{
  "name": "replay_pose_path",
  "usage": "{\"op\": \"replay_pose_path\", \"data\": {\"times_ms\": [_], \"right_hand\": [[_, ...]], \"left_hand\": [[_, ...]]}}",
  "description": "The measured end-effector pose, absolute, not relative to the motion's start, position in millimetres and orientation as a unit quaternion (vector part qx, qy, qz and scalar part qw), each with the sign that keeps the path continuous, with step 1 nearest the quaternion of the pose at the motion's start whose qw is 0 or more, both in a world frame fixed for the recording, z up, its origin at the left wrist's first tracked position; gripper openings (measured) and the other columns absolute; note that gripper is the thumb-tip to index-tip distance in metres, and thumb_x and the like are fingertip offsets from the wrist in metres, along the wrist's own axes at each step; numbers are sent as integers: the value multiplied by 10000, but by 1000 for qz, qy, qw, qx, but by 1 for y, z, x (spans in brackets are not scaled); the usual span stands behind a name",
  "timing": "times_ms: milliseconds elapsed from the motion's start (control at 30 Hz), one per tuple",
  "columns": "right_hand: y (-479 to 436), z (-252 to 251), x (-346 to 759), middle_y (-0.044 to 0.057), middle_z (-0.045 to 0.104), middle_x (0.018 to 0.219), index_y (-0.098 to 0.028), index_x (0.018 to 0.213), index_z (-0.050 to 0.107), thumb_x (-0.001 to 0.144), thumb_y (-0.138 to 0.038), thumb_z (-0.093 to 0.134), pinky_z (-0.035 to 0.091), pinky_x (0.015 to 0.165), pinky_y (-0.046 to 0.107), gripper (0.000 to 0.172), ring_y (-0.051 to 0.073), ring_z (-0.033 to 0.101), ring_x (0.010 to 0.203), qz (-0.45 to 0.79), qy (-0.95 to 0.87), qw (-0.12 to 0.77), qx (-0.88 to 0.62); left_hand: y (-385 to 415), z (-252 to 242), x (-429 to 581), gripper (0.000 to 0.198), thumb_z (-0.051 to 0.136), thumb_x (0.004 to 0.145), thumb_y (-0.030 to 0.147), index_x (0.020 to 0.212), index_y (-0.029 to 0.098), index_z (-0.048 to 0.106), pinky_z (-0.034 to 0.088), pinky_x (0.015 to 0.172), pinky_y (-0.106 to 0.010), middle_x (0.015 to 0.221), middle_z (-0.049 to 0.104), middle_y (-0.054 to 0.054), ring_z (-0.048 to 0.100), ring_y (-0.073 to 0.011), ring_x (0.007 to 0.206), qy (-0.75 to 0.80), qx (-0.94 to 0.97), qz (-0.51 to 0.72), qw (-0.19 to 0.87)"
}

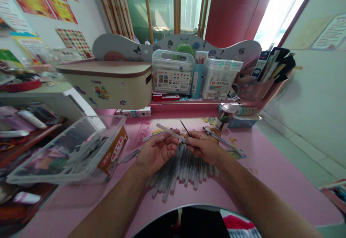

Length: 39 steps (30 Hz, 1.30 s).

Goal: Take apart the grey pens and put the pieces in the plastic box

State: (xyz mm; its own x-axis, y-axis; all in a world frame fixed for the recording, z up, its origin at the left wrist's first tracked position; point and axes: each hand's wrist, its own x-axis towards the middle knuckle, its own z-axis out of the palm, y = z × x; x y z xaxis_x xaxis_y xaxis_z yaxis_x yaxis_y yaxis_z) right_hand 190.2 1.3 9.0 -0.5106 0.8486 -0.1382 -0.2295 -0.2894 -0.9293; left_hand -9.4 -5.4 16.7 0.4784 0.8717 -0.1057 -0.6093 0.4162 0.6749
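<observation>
My right hand [204, 146] is closed, pinching a thin dark pen refill [184, 127] that points up and left. One end of a translucent pen barrel [167, 129] also sits at its fingertips. The barrel crosses in front of the thumb tip of my left hand [158, 151]. That hand lies palm up, its fingers half curled and apart, with no clear grip showing. Beneath both hands a fanned pile of several translucent pen barrels [186, 167] rests on the pink desk [270, 180]. A few more pens [224, 140] lie right of my right hand.
At left stands a clear plastic bin [54, 178] with small parts inside. A cream lidded box [108, 88], a marker case [173, 74], a blue pencil tube [198, 81] and a second marker case [221, 81] line the shelf. A jar [225, 117] stands back right.
</observation>
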Motion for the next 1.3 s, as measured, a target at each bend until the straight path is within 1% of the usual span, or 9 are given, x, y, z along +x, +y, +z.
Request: {"op": "replay_pose_path", "data": {"times_ms": [67, 133, 267, 433, 567, 667, 933, 1100, 1300], "right_hand": [[2, 8, 190, -74, 486, 558, -186, 841, 500, 774, -443, 704, 87, 363, 183, 335, 22, 233, 380, 738, -464, 367, -324], [2, 8, 190, -71, 498, 565, -182, 874, 516, 777, -436, 698, 96, 366, 181, 327, 23, 249, 382, 737, -469, 365, -323], [1, 7, 188, -54, 535, 566, -179, 884, 523, 759, -363, 660, 124, 367, 181, 260, 37, 284, 385, 731, -483, 346, -336], [-1, 4, 185, -26, 552, 521, -167, 822, 541, 680, -275, 537, 132, 343, 204, 178, 63, 311, 371, 734, -508, 313, -324], [-4, 6, 182, -101, 351, 503, -179, 842, 536, 745, -316, 607, 108, 366, 198, 181, 53, 221, 397, 746, -490, 315, -321], [-5, 6, 182, -106, 294, 560, -188, 864, 536, 782, -385, 658, 107, 386, 195, 246, 52, 188, 430, 750, -486, 316, -318], [-1, 0, 182, -48, 367, 597, -200, 940, 670, 891, -394, 582, 200, 479, 219, 219, 97, 281, 515, 594, -639, 353, -339], [-3, 5, 183, -19, 453, 669, -203, 898, 645, 938, -377, 502, 283, 562, 242, 229, 127, 380, 603, 525, -701, 346, -337], [-10, 10, 178, 1, 526, 727, -190, 831, 592, 942, -243, 443, 318, 654, 280, 194, 154, 473, 694, 416, -759, 337, -369]], "left_hand": [[-6, 17, -9, 354, 702, 709, 180, 1059, 126, 714, 507, 520, -194, 744, 667, -34, 582, -100, 584, 260, 342, 507, 747], [-6, 15, -7, 291, 754, 696, 191, 985, 160, 733, 475, 513, -189, 747, 656, -11, 552, -88, 581, 308, 405, 533, 676], [-6, 12, -4, 169, 766, 718, 274, 843, 163, 736, 478, 596, -222, 798, 687, -34, 583, -116, 657, 375, 479, 524, 596], [-7, 11, 1, 184, 750, 719, 310, 818, 159, 716, 466, 615, -245, 767, 687, -38, 606, -149, 698, 389, 513, 487, 590], [-6, 9, 2, 211, 764, 693, 321, 807, 156, 701, 445, 573, -245, 699, 657, -14, 564, -127, 605, 400, 512, 486, 585], [-7, 10, 1, 210, 765, 692, 326, 789, 154, 695, 421, 555, -237, 616, 624, 5, 535, -114, 550, 405, 503, 497, 580], [-11, 15, 5, 157, 789, 682, 274, 741, 144, 722, 434, 594, -231, 698, 674, -30, 564, -124, 616, 413, 467, 535, 570], [-13, 14, 6, 155, 762, 721, 288, 743, 146, 705, 422, 579, -231, 648, 639, -10, 543, -120, 586, 402, 474, 536, 572], [-14, 14, 5, 149, 746, 739, 268, 682, 146, 684, 379, 554, -226, 605, 608, 11, 479, -102, 545, 433, 501, 532, 527]]}}
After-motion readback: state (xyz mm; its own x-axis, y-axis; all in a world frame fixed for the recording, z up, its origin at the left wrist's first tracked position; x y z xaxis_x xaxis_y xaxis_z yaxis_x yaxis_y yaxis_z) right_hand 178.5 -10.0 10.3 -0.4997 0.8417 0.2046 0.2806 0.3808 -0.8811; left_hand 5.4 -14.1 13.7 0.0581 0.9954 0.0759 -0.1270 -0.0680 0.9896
